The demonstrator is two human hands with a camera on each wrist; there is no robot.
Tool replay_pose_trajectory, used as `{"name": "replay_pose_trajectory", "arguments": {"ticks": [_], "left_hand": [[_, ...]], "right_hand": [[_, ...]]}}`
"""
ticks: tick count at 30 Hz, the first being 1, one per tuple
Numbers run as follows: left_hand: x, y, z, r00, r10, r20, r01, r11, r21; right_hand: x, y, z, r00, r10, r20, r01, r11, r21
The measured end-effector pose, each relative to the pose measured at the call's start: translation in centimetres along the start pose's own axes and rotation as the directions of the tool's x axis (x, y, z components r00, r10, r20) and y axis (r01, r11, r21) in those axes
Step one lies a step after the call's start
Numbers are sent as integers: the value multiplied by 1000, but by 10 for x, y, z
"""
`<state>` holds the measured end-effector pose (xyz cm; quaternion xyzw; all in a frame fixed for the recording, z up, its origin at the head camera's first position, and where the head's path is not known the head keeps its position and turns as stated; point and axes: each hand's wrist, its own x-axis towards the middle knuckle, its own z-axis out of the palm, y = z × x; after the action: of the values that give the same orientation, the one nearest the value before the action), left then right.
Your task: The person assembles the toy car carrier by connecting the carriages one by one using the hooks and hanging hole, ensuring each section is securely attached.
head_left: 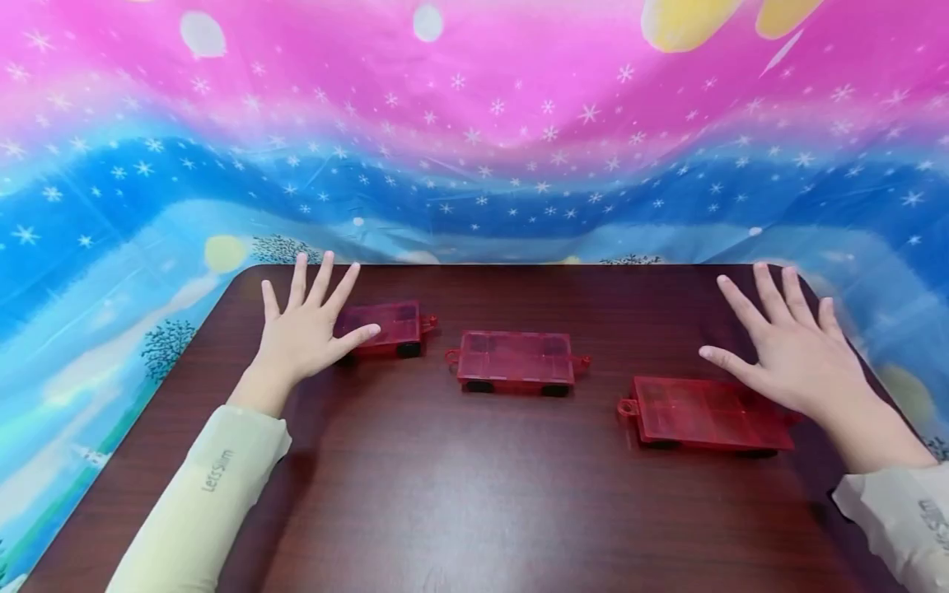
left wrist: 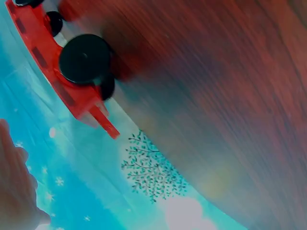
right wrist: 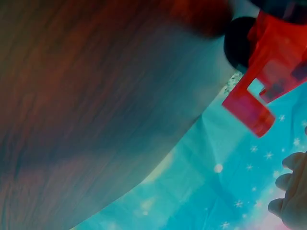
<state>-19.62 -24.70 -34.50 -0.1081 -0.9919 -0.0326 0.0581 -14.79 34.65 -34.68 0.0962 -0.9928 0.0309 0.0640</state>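
Three see-through red toy wagons with black wheels stand apart in a slanting row on the table: a left wagon (head_left: 393, 323), a middle wagon (head_left: 515, 358) and a right wagon (head_left: 704, 416). Small coupling loops stick out from their ends. My left hand (head_left: 300, 333) is spread, its thumb in front of the left wagon and hiding part of it. Fingers apart, my right hand (head_left: 804, 354) is beside the right wagon and covers its far right corner. In the wrist views, each hand is apart from the red wagon (left wrist: 53, 67) or wagon end (right wrist: 283, 57) seen there.
The dark wood-grain table (head_left: 460, 494) has rounded far corners. Behind and beside it hangs a pink and blue cloth (head_left: 482, 140) printed with snowflakes and small trees.
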Motion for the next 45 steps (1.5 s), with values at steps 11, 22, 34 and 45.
{"name": "replay_pose_trajectory", "arguments": {"ticks": [11,22,34,45], "left_hand": [[-8,24,-2,995,91,-35,-93,995,-38],[-8,49,-2,977,212,-31,-213,976,-49],[1,87,5,922,386,-21,-387,919,-75],[11,116,15,860,499,107,-476,859,-186]], "right_hand": [[-12,-21,0,995,-101,-16,101,994,31],[-24,-41,3,984,-179,4,178,982,55],[-35,-54,12,972,-223,71,213,968,131],[-39,-64,17,947,-289,138,259,945,201]]}}
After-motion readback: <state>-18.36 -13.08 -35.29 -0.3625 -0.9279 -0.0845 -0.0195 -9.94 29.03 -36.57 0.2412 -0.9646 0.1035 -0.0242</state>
